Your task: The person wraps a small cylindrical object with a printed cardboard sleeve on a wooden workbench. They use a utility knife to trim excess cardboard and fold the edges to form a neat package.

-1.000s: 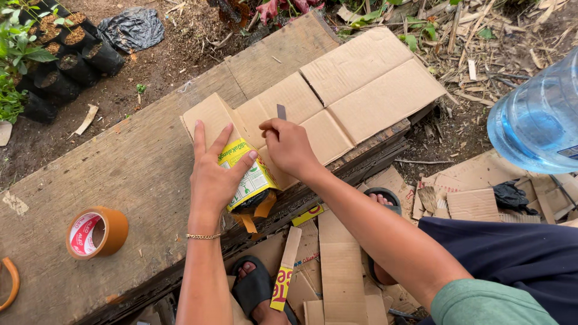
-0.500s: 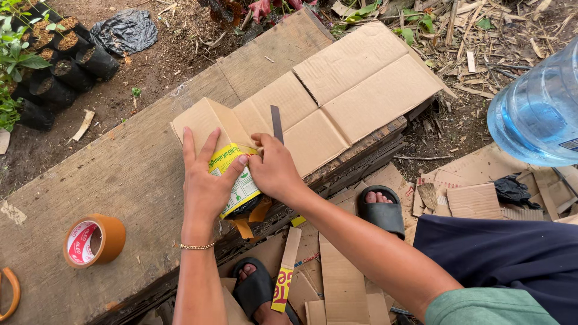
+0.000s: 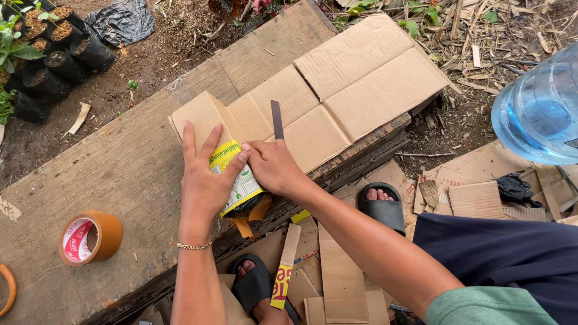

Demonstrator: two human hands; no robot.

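Since the earlier frame we have slid both hands slightly up the plank. Left to right: a brown tape roll [image 3: 90,238] lies apart; our left hand [image 3: 205,180] presses flat, fingers spread, on the yellow-green packet [image 3: 236,174] at the plank's near edge; our right hand [image 3: 276,167] grips a dark blade [image 3: 277,119] over the flattened cardboard [image 3: 337,96]

Yellow-green printed packet [image 3: 238,180] lies tilted at the flattened cardboard's [image 3: 337,96] near edge; thin dark blade [image 3: 277,119] upright.
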